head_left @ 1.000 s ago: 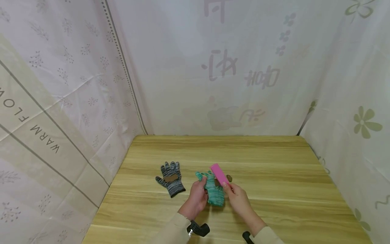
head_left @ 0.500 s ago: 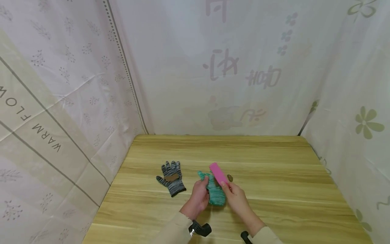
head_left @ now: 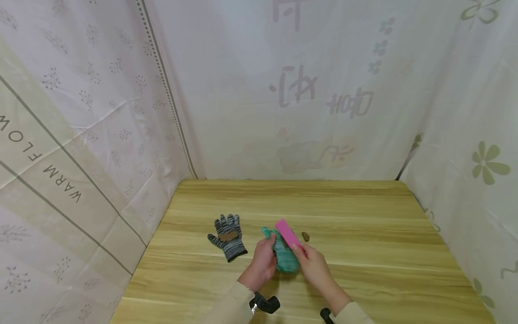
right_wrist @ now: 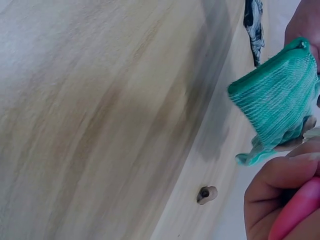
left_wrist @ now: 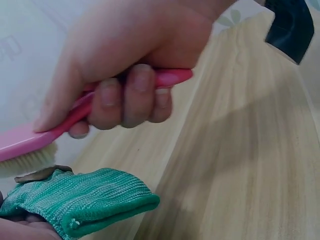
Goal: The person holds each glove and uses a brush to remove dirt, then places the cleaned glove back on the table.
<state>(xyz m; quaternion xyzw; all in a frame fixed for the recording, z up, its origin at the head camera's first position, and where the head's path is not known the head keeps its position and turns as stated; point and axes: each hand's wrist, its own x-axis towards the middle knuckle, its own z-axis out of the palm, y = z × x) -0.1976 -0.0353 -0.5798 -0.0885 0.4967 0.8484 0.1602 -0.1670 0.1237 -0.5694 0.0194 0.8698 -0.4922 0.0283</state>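
My left hand (head_left: 263, 261) grips a green-and-white knitted glove (head_left: 288, 261) by its left side, above the table. In the left wrist view the glove's cuff (left_wrist: 115, 215) points away from the hand, and a brown patch (left_wrist: 42, 174) shows on top. A pink brush (head_left: 288, 234) is held by its handle in my right hand (head_left: 317, 266), fingers wrapped round it and thumb along its back. Its pale bristles (left_wrist: 31, 162) face down, close over the brown patch; whether they touch it I cannot tell. The glove's fingers are partly hidden by the brush and left hand.
A grey-and-black knitted glove (head_left: 231, 245) with a brown patch lies flat to the left on the wooden table (head_left: 364, 216). Beyond my right hand lies a small brown lump (head_left: 305, 236). Patterned curtains (head_left: 243, 90) stand behind and along both sides.
The brush in my right hand has shifted slightly left and nearer over the glove. The brown lump shows more fully. My left hand keeps its hold; the grey glove has not moved.
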